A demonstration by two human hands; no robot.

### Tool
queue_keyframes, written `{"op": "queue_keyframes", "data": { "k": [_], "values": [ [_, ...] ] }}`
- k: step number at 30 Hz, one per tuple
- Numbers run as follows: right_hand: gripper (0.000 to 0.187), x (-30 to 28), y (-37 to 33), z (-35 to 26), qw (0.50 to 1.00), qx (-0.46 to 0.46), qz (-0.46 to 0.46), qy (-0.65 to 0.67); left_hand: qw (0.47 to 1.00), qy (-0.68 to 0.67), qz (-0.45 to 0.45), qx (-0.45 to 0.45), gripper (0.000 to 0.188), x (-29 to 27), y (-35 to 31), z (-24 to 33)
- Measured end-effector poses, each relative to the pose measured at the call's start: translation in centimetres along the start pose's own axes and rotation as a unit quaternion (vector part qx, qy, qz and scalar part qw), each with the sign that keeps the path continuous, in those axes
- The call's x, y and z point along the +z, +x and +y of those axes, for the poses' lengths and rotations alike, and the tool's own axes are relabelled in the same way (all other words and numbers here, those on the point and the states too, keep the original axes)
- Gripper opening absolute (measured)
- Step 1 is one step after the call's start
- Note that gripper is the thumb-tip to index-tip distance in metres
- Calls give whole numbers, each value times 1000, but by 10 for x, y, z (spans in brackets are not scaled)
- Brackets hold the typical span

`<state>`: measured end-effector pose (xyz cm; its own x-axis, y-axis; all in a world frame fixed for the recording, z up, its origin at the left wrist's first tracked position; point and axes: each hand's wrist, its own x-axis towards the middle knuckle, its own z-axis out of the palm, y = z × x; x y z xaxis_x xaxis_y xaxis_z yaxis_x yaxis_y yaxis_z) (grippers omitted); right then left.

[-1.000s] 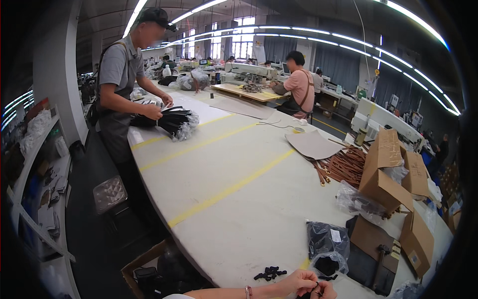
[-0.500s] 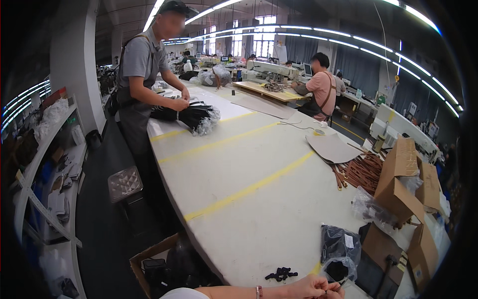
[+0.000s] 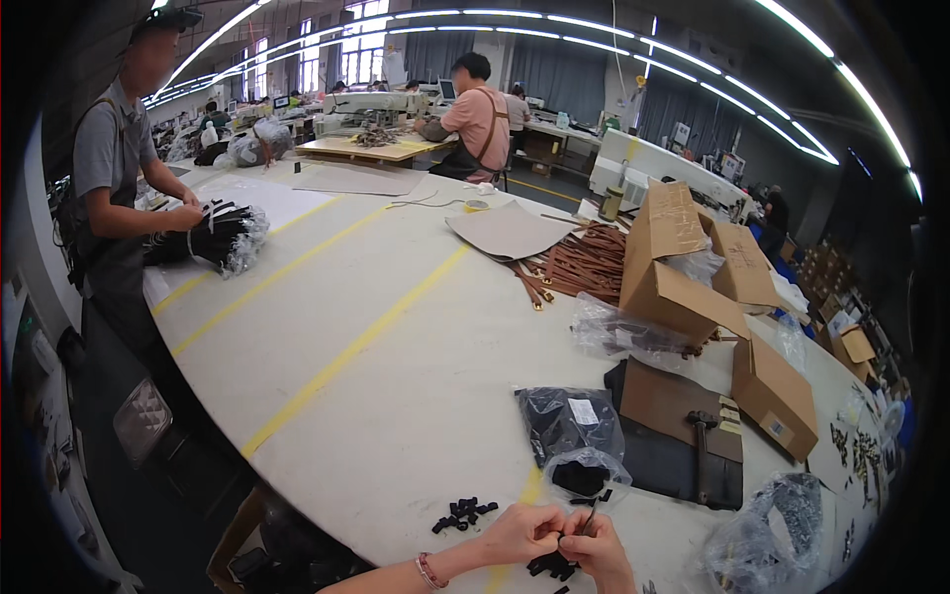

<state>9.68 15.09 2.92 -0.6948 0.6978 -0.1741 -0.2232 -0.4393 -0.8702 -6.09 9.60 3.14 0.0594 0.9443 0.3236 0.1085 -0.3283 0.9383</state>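
Observation:
My left hand (image 3: 527,533) and my right hand (image 3: 602,550) meet over the near edge of the table, fingers closed in a pinch. Between them is a small black piece (image 3: 563,541), mostly hidden by the fingertips. A thin dark strip or tool (image 3: 591,516) sticks up from my right fingers; its kind is unclear. To the left of my hands lies a small pile of black pieces (image 3: 463,515). More black pieces (image 3: 550,566) lie just below my hands. Beyond them is an open clear plastic bag (image 3: 594,457) with black pieces inside.
A hammer (image 3: 702,455) rests on a dark board (image 3: 653,465) at the right. Cardboard boxes (image 3: 775,396), crumpled clear plastic (image 3: 767,535) and brown straps (image 3: 589,259) stand or lie around it. Across the table, a co-worker (image 3: 119,178) handles a black bundle (image 3: 213,238).
The view has swung to the right, so both my hands and the black pieces under them show more fully. My hands remain together at the small piece.

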Motion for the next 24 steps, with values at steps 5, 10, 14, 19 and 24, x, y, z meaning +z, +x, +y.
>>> {"op": "queue_keyframes", "data": {
  "k": [5,10,14,19,24],
  "values": [
    [14,-1,-2,-1,999,51,-13,-8,999,0,-27,-30,10,-3,-2,3],
    [12,2,0,3,999,41,7,-35,997,66,-35,-16,9,-3,-1,2],
    [8,-4,2,19,949,-114,88,-280,957,246,58,141,11,11,-7,-13],
    [10,9,4,19,772,-313,151,-532,932,307,68,180,11,20,-10,-21],
    [12,16,-5,2,894,-172,114,-397,981,157,76,84,12,19,-3,-24]
  ]
}}
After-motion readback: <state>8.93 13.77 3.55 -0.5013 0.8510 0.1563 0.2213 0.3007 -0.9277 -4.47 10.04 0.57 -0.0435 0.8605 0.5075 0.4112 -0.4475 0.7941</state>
